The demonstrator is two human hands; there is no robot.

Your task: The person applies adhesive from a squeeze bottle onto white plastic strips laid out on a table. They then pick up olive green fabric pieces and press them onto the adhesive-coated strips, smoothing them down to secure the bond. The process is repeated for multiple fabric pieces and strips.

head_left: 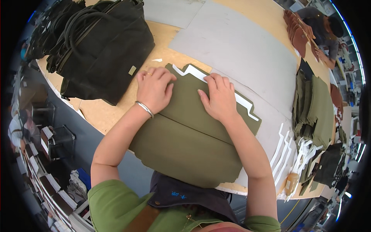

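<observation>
flanking the pressed olive fabric panel (193, 135): dark bags (104, 50), grey sheet (239, 46), white strips (284, 149).

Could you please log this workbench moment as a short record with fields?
Left hand: flat on the olive fabric panel, bracelet on the wrist
Right hand: pressing the panel's top edge by the white strip
Surface: wooden table with grey sheets
Left of hands: dark handbag
Right of hands: stack of olive pieces, loose white strips
Far right: another person
</observation>
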